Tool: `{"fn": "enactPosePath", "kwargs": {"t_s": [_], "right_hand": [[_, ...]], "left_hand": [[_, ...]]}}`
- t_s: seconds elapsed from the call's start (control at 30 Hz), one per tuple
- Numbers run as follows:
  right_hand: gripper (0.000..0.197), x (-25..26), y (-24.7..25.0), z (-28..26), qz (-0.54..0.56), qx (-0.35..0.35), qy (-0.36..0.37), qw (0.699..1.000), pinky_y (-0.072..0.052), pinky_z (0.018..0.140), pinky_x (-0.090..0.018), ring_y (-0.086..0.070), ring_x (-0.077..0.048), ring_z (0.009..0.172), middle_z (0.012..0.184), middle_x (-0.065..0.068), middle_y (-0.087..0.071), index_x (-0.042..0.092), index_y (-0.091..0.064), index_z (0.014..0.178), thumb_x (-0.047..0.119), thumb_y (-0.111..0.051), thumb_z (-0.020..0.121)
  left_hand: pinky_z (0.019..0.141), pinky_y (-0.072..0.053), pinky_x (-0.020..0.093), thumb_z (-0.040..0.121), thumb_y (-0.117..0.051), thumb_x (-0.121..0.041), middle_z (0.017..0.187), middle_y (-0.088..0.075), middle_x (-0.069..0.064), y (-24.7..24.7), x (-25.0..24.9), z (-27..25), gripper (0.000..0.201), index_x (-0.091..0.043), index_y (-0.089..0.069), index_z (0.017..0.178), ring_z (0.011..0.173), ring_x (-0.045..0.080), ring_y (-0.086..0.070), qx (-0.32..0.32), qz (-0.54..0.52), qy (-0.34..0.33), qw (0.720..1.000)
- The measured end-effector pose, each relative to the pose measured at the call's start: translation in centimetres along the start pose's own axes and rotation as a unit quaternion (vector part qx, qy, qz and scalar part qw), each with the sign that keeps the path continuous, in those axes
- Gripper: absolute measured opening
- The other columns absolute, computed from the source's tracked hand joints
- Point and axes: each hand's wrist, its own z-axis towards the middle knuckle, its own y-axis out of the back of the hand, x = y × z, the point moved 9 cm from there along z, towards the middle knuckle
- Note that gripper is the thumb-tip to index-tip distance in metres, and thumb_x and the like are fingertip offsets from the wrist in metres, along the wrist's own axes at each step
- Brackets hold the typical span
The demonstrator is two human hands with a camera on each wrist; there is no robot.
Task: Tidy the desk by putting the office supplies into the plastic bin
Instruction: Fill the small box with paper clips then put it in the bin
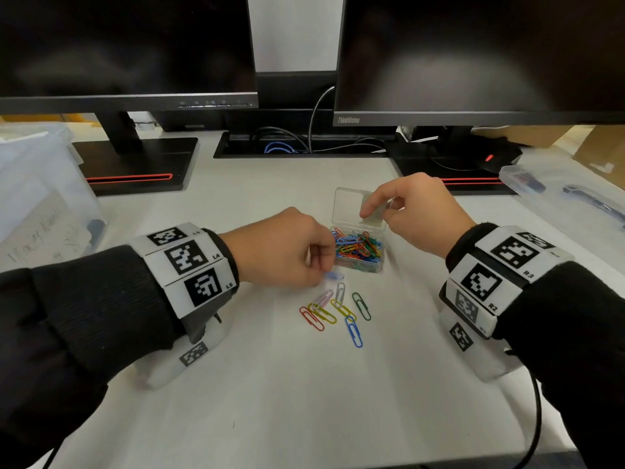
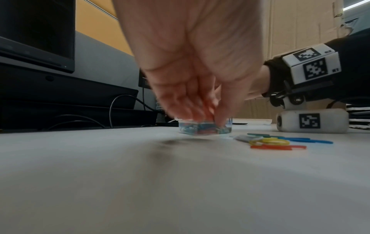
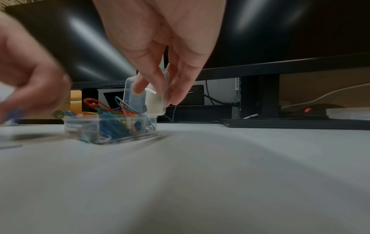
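Both hands are low over the pale matte surface (image 1: 257, 384), either side of a small clear plastic box (image 1: 359, 262) heaped with coloured paper clips. The right hand (image 1: 417, 213) pinches the box's hinged lid (image 1: 351, 204) between thumb and fingers, holding it upright; the right wrist view shows the thin, see-through lid (image 3: 158, 101) clamped there, with a tangle of red, blue and green wire loops below it. The left hand (image 1: 287, 248) has its fingers curled tight at the box's near-left corner, pinching a blurred blue clip (image 1: 334, 275) just above the surface. From the left wrist view, that hand's fingers (image 2: 186, 101) smear over the box rim and the pinched clip cannot be made out.

Loose clips (image 1: 338, 311) lie in a little fan just in front of the box: seven from the head view, namely red, pink, two yellow, white, green and blue, some overlapping. The left wrist view sees the same clips (image 2: 280, 141) edge-on as flat coloured strips.

A large frosted plastic bin (image 1: 37, 184) sits at the far left edge, well apart from the box. Two dark glossy monitors (image 1: 473, 52) stand behind. A clear lid or tray (image 1: 558, 198) lies at the far right.
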Motion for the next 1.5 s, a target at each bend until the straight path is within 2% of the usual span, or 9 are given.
{"fn": "enactPosePath", "kwargs": {"t_s": [0.17, 0.27, 0.4, 0.57, 0.67, 0.87, 0.97, 1.37, 1.5], "right_hand": [[0.037, 0.0, 0.3, -0.2, 0.013, -0.004, 0.001, 1.000, -0.033, 0.055, -0.003, -0.043, -0.002, 0.062, 0.068, 0.016, -0.048, 0.018, -0.072, 0.086, -0.007, -0.045, 0.084], [0.035, 0.1, 0.3, -0.3, 0.013, -0.006, 0.004, 1.000, -0.038, 0.070, -0.017, -0.046, -0.005, 0.070, 0.081, 0.011, -0.054, 0.018, -0.072, 0.087, -0.006, -0.047, 0.085], [0.036, -0.1, 0.4, -0.3, 0.016, -0.010, 0.000, 1.000, -0.032, 0.056, -0.002, -0.042, 0.001, 0.062, 0.069, 0.015, -0.049, 0.019, -0.072, 0.085, -0.006, -0.046, 0.085], [0.036, 0.0, 0.0, -0.2, 0.018, 0.004, -0.007, 1.000, -0.038, 0.067, -0.014, -0.046, -0.007, 0.071, 0.074, 0.012, -0.051, 0.018, -0.073, 0.086, -0.008, -0.047, 0.084], [0.034, 0.1, 0.2, -0.2, 0.022, -0.003, -0.007, 1.000, -0.038, 0.076, -0.019, -0.048, -0.008, 0.079, 0.084, 0.009, -0.056, 0.017, -0.073, 0.086, -0.006, -0.048, 0.085], [0.032, -0.1, 0.3, -0.3, 0.026, -0.008, -0.003, 1.000, -0.034, 0.060, -0.008, -0.046, -0.001, 0.067, 0.086, 0.006, -0.055, 0.016, -0.073, 0.085, -0.003, -0.048, 0.087], [0.031, -0.1, 0.2, -0.3, 0.025, -0.006, -0.005, 1.000, -0.039, 0.069, -0.016, -0.048, -0.006, 0.075, 0.089, 0.006, -0.056, 0.017, -0.073, 0.086, -0.001, -0.047, 0.088], [0.027, -0.4, 0.8, -0.2, 0.010, -0.031, -0.012, 0.999, -0.037, 0.078, -0.022, -0.046, -0.007, 0.085, 0.088, 0.006, -0.056, 0.017, -0.075, 0.085, 0.003, -0.052, 0.085], [0.025, -0.5, 0.9, -0.3, 0.013, -0.036, -0.017, 0.999, -0.037, 0.076, -0.021, -0.048, -0.008, 0.080, 0.085, 0.004, -0.056, 0.017, -0.075, 0.085, 0.005, -0.053, 0.085]], "left_hand": [[0.060, -0.038, 0.009, 0.079, -0.067, -0.014, 0.073, -0.057, -0.018, 2.7, -0.9, 2.2, 0.012, -0.025, -0.064, 0.082, 0.061, 0.001, -0.051, -0.111, -0.005, -0.025, 0.994], [0.069, -0.043, 0.018, 0.082, -0.067, -0.021, 0.087, -0.067, -0.007, 2.0, -0.9, 3.5, 0.010, -0.022, -0.072, 0.091, 0.072, 0.005, -0.055, -0.083, 0.007, -0.021, 0.996], [0.063, -0.035, 0.002, 0.080, -0.071, -0.029, 0.089, -0.068, -0.006, 2.2, -1.0, 1.5, 0.014, -0.023, -0.075, 0.092, 0.071, 0.004, -0.057, -0.103, -0.013, -0.062, 0.993], [0.062, -0.035, 0.003, 0.062, -0.083, -0.037, 0.092, -0.057, -0.015, -1.9, -0.3, -2.5, 0.048, -0.031, -0.069, 0.107, 0.078, 0.004, -0.055, 0.070, -0.022, -0.016, 0.997], [0.065, -0.039, 0.003, 0.058, -0.085, -0.037, 0.095, -0.050, -0.016, -2.4, 0.6, -2.7, 0.069, -0.030, -0.059, 0.121, 0.084, 0.005, -0.053, 0.092, -0.011, 0.027, 0.995], [0.067, -0.047, 0.013, 0.066, -0.083, -0.025, 0.078, -0.065, -0.008, -2.2, 0.4, -1.5, 0.029, -0.021, -0.073, 0.093, 0.067, 0.004, -0.058, 0.055, -0.076, 0.063, 0.994], [0.061, -0.043, 0.006, 0.072, -0.078, -0.019, 0.069, -0.067, -0.007, -2.5, 0.1, -1.4, 0.013, -0.020, -0.074, 0.084, 0.059, 0.000, -0.057, 0.065, -0.087, 0.055, 0.993], [0.064, -0.042, 0.006, 0.077, -0.071, -0.012, 0.082, -0.066, -0.002, 3.1, -1.1, 0.9, 0.019, -0.014, -0.075, 0.096, 0.062, 0.001, -0.053, -0.132, -0.021, -0.013, 0.991], [0.070, -0.038, 0.006, 0.085, -0.065, -0.021, 0.096, -0.069, 0.000, 2.6, -1.7, 3.3, 0.022, -0.018, -0.072, 0.106, 0.075, 0.005, -0.054, -0.112, 0.012, -0.029, 0.993]]}}
